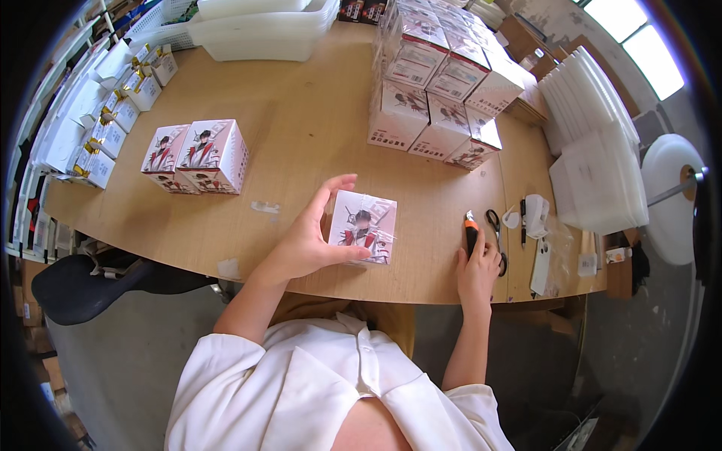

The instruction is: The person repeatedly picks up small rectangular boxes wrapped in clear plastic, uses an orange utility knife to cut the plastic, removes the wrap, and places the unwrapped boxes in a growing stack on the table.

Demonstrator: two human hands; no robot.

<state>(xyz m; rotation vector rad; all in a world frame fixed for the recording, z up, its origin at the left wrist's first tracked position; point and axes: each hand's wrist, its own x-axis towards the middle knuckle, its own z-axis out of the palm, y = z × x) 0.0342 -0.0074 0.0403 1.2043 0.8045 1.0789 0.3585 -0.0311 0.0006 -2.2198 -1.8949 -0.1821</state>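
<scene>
A pale pink printed cardboard box (364,220) in clear wrap sits on the table in front of me, an illustrated figure on its top. My left hand (302,245) holds it from the left, thumb across the near part and fingers around the far left side. To the right, my right hand (478,273) has its thumb and fingers on the black handle of a utility knife (471,231). The knife has an orange collar and points away from me; its lower handle is hidden by the hand. Black-handled scissors (494,222) lie just right of it.
Two matching boxes (194,155) stand at left, beyond them a row of opened white cartons (115,121) with gold packets. Wrapped boxes (434,84) are stacked at back right. White plastic tubs (256,34) stand at the back; more stacked tubs (598,169) line the right side.
</scene>
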